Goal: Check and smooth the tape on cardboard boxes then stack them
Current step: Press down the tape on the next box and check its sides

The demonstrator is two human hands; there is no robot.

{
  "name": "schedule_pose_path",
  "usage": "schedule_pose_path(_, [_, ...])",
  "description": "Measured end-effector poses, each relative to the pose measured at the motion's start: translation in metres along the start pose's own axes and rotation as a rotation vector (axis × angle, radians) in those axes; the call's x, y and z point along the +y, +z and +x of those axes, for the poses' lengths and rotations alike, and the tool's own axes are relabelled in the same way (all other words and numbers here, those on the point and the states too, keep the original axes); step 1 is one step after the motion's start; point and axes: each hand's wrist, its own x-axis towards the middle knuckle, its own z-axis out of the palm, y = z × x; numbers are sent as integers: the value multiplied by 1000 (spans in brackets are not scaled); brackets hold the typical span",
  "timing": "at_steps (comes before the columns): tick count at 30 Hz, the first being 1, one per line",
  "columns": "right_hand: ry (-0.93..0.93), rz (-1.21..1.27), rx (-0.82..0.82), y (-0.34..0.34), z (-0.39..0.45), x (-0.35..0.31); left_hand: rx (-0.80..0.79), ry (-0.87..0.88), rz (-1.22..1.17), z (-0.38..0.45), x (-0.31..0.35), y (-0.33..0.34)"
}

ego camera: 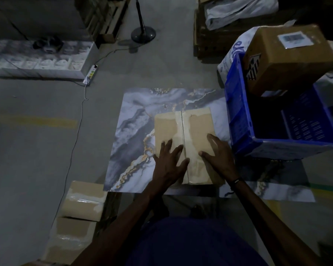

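Brown cardboard, the box lies flat on the marble-patterned bench, towards its near right part, with its long axis running away from the person and a strip of clear tape down the middle seam along that same line. Both hands rest on its near half with fingers straight and spread, each grip wide and holding nothing: the left hand presses just left of the tape, the right hand just right of it, thumbs turned in towards the seam. A dark band sits on the right wrist. Just beside the box on the right stands a blue plastic crate, with another cardboard box bearing a white label tilted on its far rim. Down on the floor at the near left, beside the bench, lie two more taped boxes, one partly on the other. Grey concrete floor stretches beyond, dimly lit, with a white power strip and its cable, the round base of a standing fan, and a pale sack on stacked goods further back.
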Motion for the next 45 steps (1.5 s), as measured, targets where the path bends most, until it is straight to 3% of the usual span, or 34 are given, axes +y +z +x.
schedule_pose_path(5, [1,-27,100,-24,15,-33,88,11,-207,26,12,-11])
schedule_pose_path(8, [-49,56,146,-26,14,-56,85,-96,-335,35,28,-18])
schedule_pose_path(11, [-139,63,141,-21,10,-65,5,-273,-453,45,38,-31])
schedule_pose_path(14, [-219,125,128,-16,6,-74,-110,-390,-419,68,21,-19])
schedule_pose_path(17, [-227,79,104,-7,11,-72,-126,-368,-430,95,-25,8])
schedule_pose_path(22, [24,66,30,-6,19,-61,-134,-425,-516,73,-14,-36])
schedule_pose_path(26, [-48,33,49,-1,28,-63,-230,-305,-752,49,7,-64])
schedule_pose_path(30, [-86,-133,30,4,34,-63,-273,-367,-881,37,2,-60])
schedule_pose_path(33, [-104,-231,2,4,35,-60,-226,-339,-803,38,0,-60])
schedule_pose_path(39, [-244,-213,132,-5,30,-65,227,-87,-308,40,21,-72])
schedule_pose_path(42, [-303,-181,170,-10,34,-69,256,111,-120,49,40,-78])
schedule_pose_path(45, [-277,-242,111,-12,46,-74,165,217,13,67,50,-76])
